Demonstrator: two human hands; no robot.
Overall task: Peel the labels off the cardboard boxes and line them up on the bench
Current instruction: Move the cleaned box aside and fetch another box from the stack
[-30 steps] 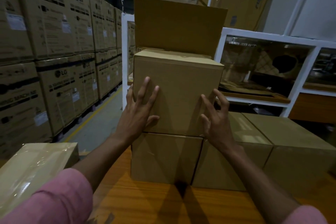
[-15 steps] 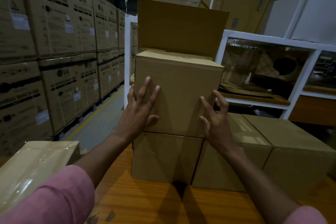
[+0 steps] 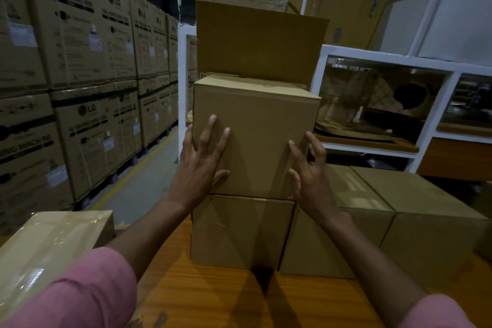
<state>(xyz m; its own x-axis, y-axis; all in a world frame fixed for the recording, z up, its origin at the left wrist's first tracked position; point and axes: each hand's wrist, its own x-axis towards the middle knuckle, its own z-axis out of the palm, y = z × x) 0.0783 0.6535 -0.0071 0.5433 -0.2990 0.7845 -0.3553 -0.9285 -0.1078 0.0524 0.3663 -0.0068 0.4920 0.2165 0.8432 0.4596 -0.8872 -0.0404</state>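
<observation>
A plain brown cardboard box (image 3: 262,125) stands on top of another box (image 3: 239,231) on the wooden bench (image 3: 213,298). My left hand (image 3: 199,165) lies flat against its near-left corner, fingers spread and straight, thumb on the front face. My right hand (image 3: 310,170) touches its right edge with spread, slightly bent fingers. Two more plain boxes (image 3: 343,221) (image 3: 431,224) stand in a row to the right of the bottom one. No label shows on the faces toward me.
A plastic-wrapped box (image 3: 48,247) sits at the bench's left end. An opened box (image 3: 261,42) stands behind the stack. White shelving (image 3: 386,61) runs along the right. Tall stacks of printed cartons (image 3: 80,74) line the aisle (image 3: 138,184) on the left.
Both hands stay on the top box in nearly the same places. The view has shifted very slightly; the box does not visibly move.
</observation>
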